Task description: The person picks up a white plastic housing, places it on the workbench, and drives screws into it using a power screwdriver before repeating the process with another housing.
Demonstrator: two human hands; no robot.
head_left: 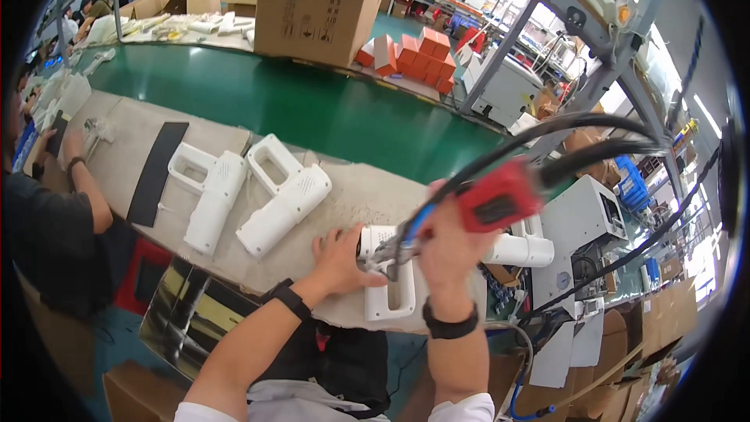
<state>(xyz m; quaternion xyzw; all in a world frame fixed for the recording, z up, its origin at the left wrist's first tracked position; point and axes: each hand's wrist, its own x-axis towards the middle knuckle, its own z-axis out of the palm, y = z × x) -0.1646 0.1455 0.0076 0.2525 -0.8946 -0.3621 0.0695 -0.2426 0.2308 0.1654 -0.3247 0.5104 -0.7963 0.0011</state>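
Green and smooth, the belt [312, 105] ran across the far side of the tabletop [226, 137], which was pale and marked. Beyond the belt stood a tall carton [316, 8], with orange boxes [430, 59] piled to its right. At the left edge a co-worker [47, 227] in dark clothes had one arm over the tabletop. Next came a dark strip [158, 176], then two white casings [215, 203] lying flat — loop handles toward the belt. A third casing [376, 301] lay before the person, its handle toward them, under both hands; another [531, 252] showed beyond the right arm. The right hand [449, 242], blurred, had its fingers wrapped round a red tool [500, 199] with black cables, its metal tip over the third casing. The left hand [340, 262] lay against that casing's left side, thumb near the tip — whether its fingers gripped or only pressed, I could not tell. Both wrists wore black bands [451, 324].
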